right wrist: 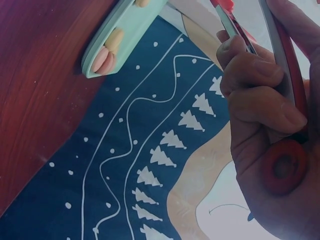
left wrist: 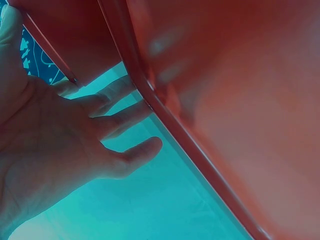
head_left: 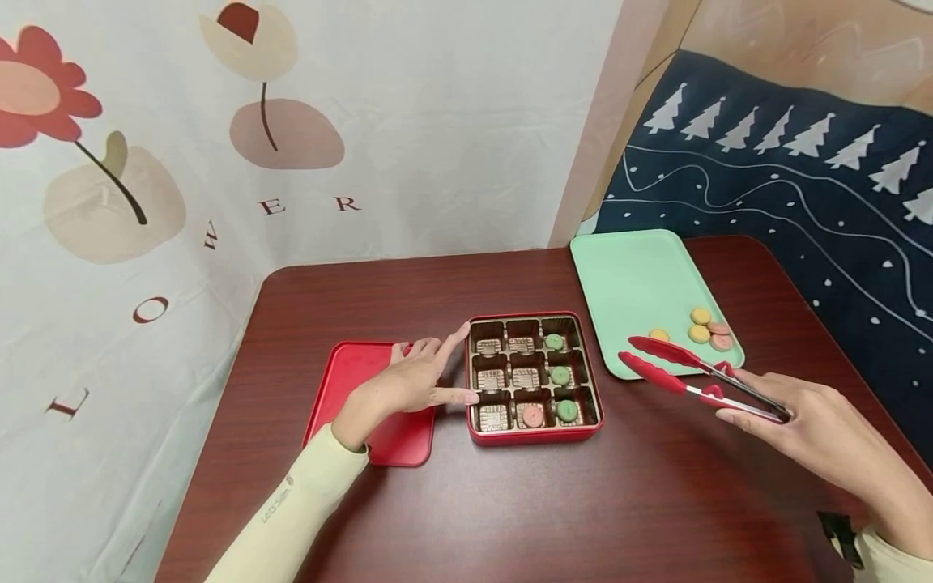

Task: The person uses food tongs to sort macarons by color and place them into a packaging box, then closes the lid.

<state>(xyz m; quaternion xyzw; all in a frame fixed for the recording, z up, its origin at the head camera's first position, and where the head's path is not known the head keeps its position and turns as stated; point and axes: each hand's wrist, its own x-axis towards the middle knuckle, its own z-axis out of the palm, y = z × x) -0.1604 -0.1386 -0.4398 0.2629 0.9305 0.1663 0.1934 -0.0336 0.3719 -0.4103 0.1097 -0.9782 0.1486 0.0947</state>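
A red box (head_left: 535, 436) with a gold-brown divided insert sits mid-table. Green macarons (head_left: 560, 376) occupy its right column, one per compartment, and a pink macaron (head_left: 533, 416) lies in the front middle compartment. My left hand (head_left: 411, 380) touches the box's left rim with thumb and index finger spread and fairly straight; its other fingers extend over the red lid (head_left: 408, 445). Red-tipped tongs (head_left: 692, 387) are gripped by my right hand (head_left: 809, 413), fingers curled around the handles in the right wrist view. The tong tips are apart, with nothing between them, near the tray's front edge.
A mint-green tray (head_left: 634, 283) stands at the back right, holding several yellow macarons (head_left: 699, 334) and pink macarons (head_left: 721, 342) near its front right corner. Behind the brown table (head_left: 510, 518) hang a white flower-print cloth (head_left: 452, 121) and a navy tree-print cloth (head_left: 802, 186).
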